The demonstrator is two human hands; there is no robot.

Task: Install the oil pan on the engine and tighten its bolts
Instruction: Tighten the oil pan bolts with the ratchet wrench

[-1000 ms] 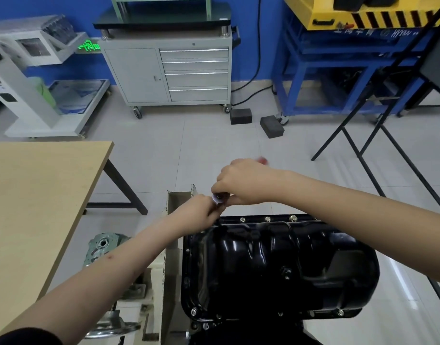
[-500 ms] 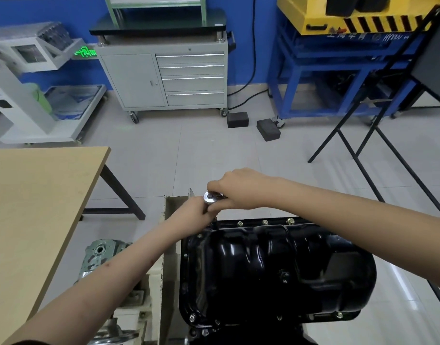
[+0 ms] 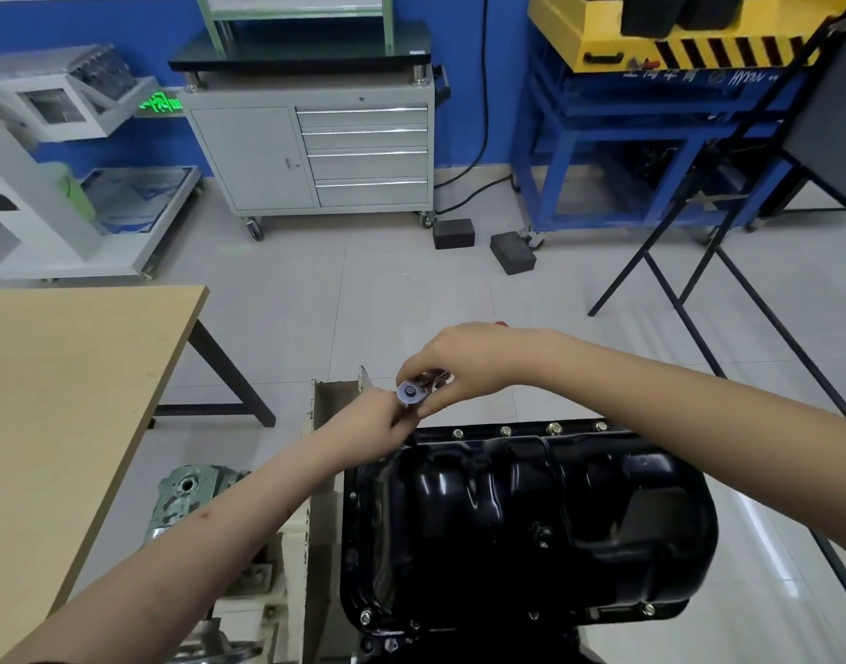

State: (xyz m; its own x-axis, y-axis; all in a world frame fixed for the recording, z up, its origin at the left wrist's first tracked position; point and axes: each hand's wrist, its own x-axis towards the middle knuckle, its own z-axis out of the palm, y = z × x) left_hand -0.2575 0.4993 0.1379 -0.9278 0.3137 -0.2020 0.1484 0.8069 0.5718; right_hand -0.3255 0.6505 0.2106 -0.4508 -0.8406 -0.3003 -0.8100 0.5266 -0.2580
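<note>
Head view: both hands' grips clench a ratchet (image 3: pixel 413 393) at the oil pan's (image 3: pixel 531 519) far corner.

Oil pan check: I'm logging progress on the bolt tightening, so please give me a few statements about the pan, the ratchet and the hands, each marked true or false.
1. The black oil pan sits on the engine with bolts showing along its far edge. True.
2. The ratchet works at the pan's near right corner. False: its head is over the far left corner.
3. The right hand grips the ratchet handle. True.
4. The left hand rests flat on the wooden table. False: it is up at the ratchet head, beneath it.
5. The grey tool cabinet stands against the blue wall. True.
</note>
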